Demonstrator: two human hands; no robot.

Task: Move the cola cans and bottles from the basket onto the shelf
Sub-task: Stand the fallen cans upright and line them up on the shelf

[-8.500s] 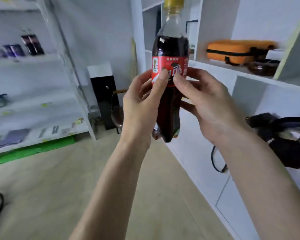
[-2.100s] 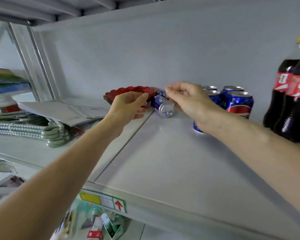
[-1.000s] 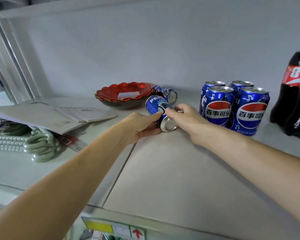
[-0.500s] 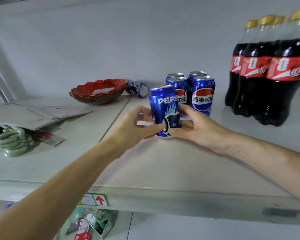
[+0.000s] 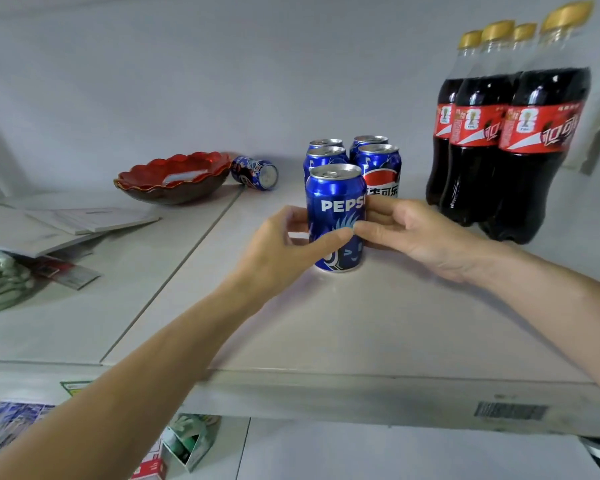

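Reaching in from the lower left and the right, both forearms stretch across the shelf (image 5: 361,341) and meet at an upright blue Pepsi can (image 5: 336,216) standing on the shelf surface. The left hand (image 5: 284,251) wraps the can's left side, its thumb laid across the front of the can and its fingers curled behind. The right hand (image 5: 420,233) grips from the other side, thumb pointing left to nearly meet the left thumb, fingers bent round the back. Both wrists are low, close to the shelf.

Just behind the held can stand four more blue cans (image 5: 378,164) in a tight cluster. To their right, four cola bottles (image 5: 499,133) with red labels and gold caps stand together by the wall. Farther left, another blue can (image 5: 255,172) lies on its side, beside a red scalloped bowl (image 5: 174,180). Papers (image 5: 66,223) and a pale green bundle (image 5: 0,282) lie at the shelf's left end.
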